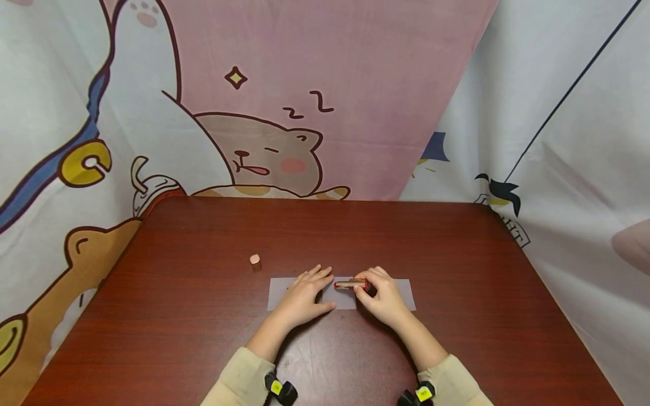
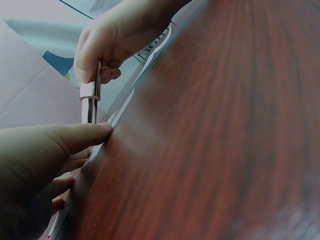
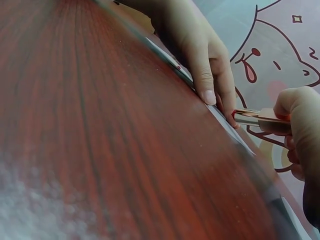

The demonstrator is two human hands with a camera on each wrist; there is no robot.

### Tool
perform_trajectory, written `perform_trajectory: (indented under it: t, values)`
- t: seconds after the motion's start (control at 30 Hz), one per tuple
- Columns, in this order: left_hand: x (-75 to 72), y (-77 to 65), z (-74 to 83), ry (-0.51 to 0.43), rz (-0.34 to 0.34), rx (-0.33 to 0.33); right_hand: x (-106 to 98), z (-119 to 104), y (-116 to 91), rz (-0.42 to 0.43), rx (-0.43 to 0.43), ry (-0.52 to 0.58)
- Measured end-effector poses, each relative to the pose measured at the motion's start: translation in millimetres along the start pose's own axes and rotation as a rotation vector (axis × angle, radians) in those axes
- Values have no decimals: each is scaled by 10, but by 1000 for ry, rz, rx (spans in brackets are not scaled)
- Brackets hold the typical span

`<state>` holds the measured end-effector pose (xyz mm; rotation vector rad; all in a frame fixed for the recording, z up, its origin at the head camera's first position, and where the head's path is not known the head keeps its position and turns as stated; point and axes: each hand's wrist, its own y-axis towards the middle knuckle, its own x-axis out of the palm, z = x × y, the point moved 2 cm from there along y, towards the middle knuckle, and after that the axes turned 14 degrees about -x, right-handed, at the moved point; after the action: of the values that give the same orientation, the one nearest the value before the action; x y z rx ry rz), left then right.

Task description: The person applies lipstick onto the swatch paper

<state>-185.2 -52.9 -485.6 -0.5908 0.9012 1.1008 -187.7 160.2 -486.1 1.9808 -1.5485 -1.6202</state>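
My right hand [image 1: 380, 296] pinches a lipstick [image 1: 351, 284] with a metallic tube; its red tip points left, at the paper in the head view. In the right wrist view that lipstick [image 3: 250, 118] shows its red end close to my left hand's fingers. With fingers spread and fairly straight, my left hand [image 1: 302, 299] rests on a strip of pale paper [image 1: 276, 290]. The strip lies crosswise on the table, its middle partly covered by the hands. A small red mark shows on the paper in the right wrist view.
The lipstick cap [image 1: 255, 263] stands on the dark red wooden table [image 1: 203, 338], beyond the paper and to the left. Behind the table hangs a printed cloth [image 1: 355, 84] with cartoon animals.
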Motion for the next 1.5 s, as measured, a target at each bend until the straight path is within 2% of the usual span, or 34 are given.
perform_trajectory:
  t: [0.53,1.03,1.5]
  values:
    - [-17,-12,25,2,-6,-12,24,-40,36,-43,-20,-24]
    - [-25,-17,25,-15,-9,-14,-4,-127,150,-100,-21,-26]
    - [-19,-10,20,-9,4,1,-102,-128,114,-134,-9,-6]
